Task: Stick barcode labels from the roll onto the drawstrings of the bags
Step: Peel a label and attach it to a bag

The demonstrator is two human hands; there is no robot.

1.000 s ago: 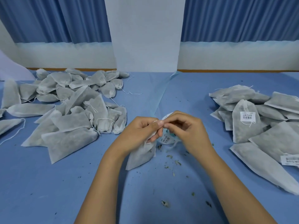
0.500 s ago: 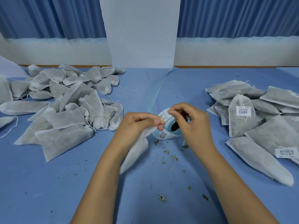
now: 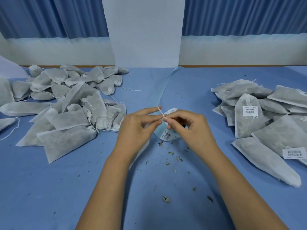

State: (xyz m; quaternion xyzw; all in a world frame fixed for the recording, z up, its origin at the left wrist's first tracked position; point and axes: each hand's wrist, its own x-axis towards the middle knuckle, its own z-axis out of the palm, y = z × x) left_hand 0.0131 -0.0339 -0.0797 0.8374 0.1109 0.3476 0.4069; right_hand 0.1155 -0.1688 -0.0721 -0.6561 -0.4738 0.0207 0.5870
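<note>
Opened out from the curled hold of half a second ago: hooks the white drawstring (image 3: pixel 160 111) over the straightened index tip of the left hand (image 3: pixel 137 130), pinches its near end in the thumb-and-forefinger grip of the right hand (image 3: pixel 188 130), stretching it taut, slanting far-left to near-right. Keeps the limp non-woven bag (image 3: pixel 142 152) mostly hidden under the left wrist; glossy label roll (image 3: pixel 167 135) just below the string on the blue surface (image 3: pixel 49 188), nearer the right hand.
</note>
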